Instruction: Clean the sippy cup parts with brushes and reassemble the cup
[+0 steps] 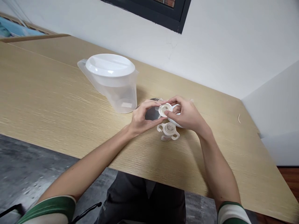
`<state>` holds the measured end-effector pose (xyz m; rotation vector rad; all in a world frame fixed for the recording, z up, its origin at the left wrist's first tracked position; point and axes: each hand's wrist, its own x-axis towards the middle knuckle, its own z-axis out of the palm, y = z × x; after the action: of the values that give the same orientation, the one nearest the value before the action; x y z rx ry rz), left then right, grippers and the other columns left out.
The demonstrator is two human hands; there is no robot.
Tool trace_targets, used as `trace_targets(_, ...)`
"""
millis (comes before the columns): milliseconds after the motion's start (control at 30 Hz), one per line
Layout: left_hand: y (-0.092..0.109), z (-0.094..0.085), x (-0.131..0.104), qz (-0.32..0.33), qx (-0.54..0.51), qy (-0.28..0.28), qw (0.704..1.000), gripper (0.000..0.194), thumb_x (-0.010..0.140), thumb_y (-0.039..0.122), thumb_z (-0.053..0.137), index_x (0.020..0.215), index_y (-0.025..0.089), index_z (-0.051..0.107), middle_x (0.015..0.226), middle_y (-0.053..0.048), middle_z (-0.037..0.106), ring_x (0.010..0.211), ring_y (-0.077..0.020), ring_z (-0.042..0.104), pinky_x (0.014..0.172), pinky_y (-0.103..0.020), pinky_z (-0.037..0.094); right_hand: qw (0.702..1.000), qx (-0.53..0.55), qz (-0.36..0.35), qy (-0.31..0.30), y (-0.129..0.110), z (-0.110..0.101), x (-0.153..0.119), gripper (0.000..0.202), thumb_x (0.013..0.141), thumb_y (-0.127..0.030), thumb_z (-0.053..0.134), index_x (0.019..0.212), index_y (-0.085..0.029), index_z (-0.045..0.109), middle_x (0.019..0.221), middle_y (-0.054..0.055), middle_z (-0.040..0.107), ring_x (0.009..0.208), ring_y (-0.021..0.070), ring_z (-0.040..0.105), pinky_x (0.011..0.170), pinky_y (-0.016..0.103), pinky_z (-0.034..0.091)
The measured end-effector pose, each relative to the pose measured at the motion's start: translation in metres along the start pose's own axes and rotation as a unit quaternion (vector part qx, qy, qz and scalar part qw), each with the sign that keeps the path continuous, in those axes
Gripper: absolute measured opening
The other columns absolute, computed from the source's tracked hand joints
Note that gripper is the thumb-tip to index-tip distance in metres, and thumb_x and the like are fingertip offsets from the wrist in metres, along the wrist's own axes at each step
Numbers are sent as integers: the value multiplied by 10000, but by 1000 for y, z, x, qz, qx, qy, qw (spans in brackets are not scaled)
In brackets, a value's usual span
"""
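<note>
- Head view: both hands meet over the counter [58,81] at a small round white piece [165,109], taken as the centre of the clock below.
- The left hand [142,116] makes a wide C, thumb and forefinger tips pinching the piece's rim from 9 o'clock; the right hand [185,114] closes on it from 3 o'clock, thumb across its face.
- That fingertip grip looks the weak point: a lopsided press from the right thumb could tip the piece out of the left pinch.
- At 6 o'clock, just beneath, sits a two-handled piece [169,127]; a dropped part could strike it or roll toward the counter's near edge.
- A grey metal vessel [153,112] shows at 9 o'clock, framed by the left fingers, so a slip that way might land inside or knock it.
- A white item [177,124] at 4 o'clock is mostly hidden by the right hand; I can't fairly say what it is, but a careless wrist could nudge it.
- At 10 o'clock the lidded pitcher [111,90] narrows to its base near the left knuckles; a backward jolt could rock it.
</note>
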<state>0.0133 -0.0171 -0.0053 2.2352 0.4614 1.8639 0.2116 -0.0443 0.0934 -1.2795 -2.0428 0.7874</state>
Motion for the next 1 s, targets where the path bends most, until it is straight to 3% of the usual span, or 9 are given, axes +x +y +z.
trace_targets(133, -1, -1, -1, -8, 11, -8, 1000, 647, 742, 248, 940, 1276, 240, 574, 1263, -131, 745, 1138, -267, 751, 936, -413, 632, 1000, -18, 2, 14, 3, 2, 1, 231, 812, -279, 724, 1023, -221, 651, 823, 0, 727, 660, 161, 631, 624, 313, 470)
trace_targets(367, -1, -3, -4, -55, 11, -3, 998, 581, 731, 278, 949, 1209, 222, 622, 1232, -133, 761, 1106, -260, 757, 969, -424, 617, 999, -27, 7, 36, 4, 8, 2, 250, 755, -268, 732, 976, -226, 622, 907, 14, 735, 684, 170, 644, 658, 330, 484)
trace_targets(533, 1, -1, -1, -41, -4, 5, 999, 620, 721, 236, 954, 1236, 235, 609, 1231, -127, 757, 1109, -275, 758, 959, -451, 627, 1000, 10, 8, 24, 6, -1, 2, 264, 880, -419, 718, 1030, -208, 667, 951, 40, 740, 736, 172, 659, 694, 331, 504)
trace_targets(667, 5, 2, 2, -57, -29, 14, 998, 602, 722, 244, 956, 1206, 238, 599, 1227, -120, 748, 1156, -278, 743, 1000, -452, 625, 996, 57, 9, 70, 12, -5, 4, 403, 981, -595, 589, 1011, -202, 675, 979, 61, 744, 807, 188, 678, 746, 343, 526)
trace_targets(800, 7, 6, 7, -151, -143, 61, 976, 623, 736, 307, 956, 1210, 245, 557, 1229, -107, 745, 1182, -258, 736, 1003, -402, 628, 992, 78, -15, 100, 14, -3, 7, 465, 1021, -633, 499, 917, -206, 650, 990, 57, 731, 900, 194, 680, 853, 352, 518)
trace_targets(933, 4, 4, 13, -315, -259, 84, 909, 589, 820, 479, 877, 1249, 233, 555, 1213, -127, 756, 1147, -244, 749, 993, -385, 629, 986, 91, -16, 137, 10, -1, 9, 466, 1025, -637, 476, 900, -215, 629, 938, 49, 721, 907, 193, 681, 868, 355, 518)
trace_targets(1000, 1, 1, 15, -359, -294, 98, 881, 564, 853, 535, 830, 1250, 219, 585, 1209, -133, 759, 1143, -249, 749, 1009, -396, 626, 985, 95, -20, 141, 8, -1, 8, 441, 1018, -624, 496, 922, -214, 628, 938, 53, 721, 908, 196, 682, 867, 360, 525)
